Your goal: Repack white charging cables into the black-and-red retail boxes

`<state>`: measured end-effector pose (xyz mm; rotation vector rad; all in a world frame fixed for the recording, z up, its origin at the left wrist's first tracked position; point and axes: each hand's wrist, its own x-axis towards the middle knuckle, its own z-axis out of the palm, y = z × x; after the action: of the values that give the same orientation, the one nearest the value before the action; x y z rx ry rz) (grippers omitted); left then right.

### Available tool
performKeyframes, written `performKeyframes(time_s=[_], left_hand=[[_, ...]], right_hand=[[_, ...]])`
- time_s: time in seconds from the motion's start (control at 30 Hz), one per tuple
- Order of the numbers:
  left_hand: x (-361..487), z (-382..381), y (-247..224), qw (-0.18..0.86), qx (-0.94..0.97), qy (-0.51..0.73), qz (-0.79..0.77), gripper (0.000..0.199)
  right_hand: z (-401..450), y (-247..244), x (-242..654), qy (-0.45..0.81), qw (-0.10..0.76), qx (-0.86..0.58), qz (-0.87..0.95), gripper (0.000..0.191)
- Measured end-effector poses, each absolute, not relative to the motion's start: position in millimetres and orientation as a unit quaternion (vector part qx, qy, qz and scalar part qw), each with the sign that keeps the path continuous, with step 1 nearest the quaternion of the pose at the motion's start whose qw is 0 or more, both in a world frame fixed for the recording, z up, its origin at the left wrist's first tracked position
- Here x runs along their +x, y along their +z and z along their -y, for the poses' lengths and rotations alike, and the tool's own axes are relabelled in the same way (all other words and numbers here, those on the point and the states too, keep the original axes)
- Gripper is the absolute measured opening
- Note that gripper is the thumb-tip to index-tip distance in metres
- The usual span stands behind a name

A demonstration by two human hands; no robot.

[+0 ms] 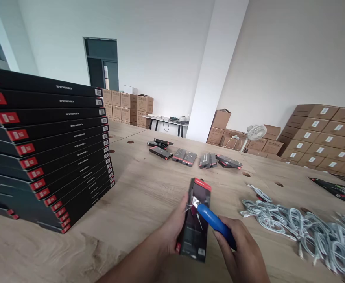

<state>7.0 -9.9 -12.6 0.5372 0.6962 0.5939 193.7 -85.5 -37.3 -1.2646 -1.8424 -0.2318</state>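
A small black and red retail box [193,236] is tilted up above the wooden table, with my left hand [176,226] wrapped round its left side. Part of the left fingers is hidden behind the box. My right hand [238,247] grips a blue-handled utility knife [215,222]. The knife's metal tip meets the front of the box near its middle, by a thin white cable-like shape. To the right of my right hand lies a pile of coiled grey-white cables [302,228].
A tall stack of flat black boxes [80,157] stands at the left. Several small boxes [184,156] lie farther back on the table [137,204]. Beyond are cardboard cartons [316,133], a white fan [255,133] and a side table [169,121].
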Motion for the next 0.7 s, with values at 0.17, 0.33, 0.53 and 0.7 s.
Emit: performKeyframes(time_s=[0.17, 0.33, 0.53, 0.7], left_hand=[[-3.1, -2.1, 0.4, 0.796, 0.198, 0.482, -0.308, 0.070], [-4.4, -7.8, -6.8, 0.785, 0.220, 0.507, -0.279, 0.066], [0.7, -6.1, -9.0, 0.724, 0.297, 0.589, -0.202, 0.049], [-1.4, -4.3, -7.5, 0.745, 0.333, 0.564, -0.126, 0.040]], right_hand=[[79.7, -47.5, 188.8, 0.068, 0.469, -0.589, 0.655, 0.031], [78.0, -48.1, 172.3, 0.247, 0.482, -0.553, 0.634, 0.035], [79.7, -55.0, 150.7, 0.338, 0.527, -0.497, 0.601, 0.037], [73.1, -68.5, 142.8, 0.334, 0.544, -0.507, 0.579, 0.044]])
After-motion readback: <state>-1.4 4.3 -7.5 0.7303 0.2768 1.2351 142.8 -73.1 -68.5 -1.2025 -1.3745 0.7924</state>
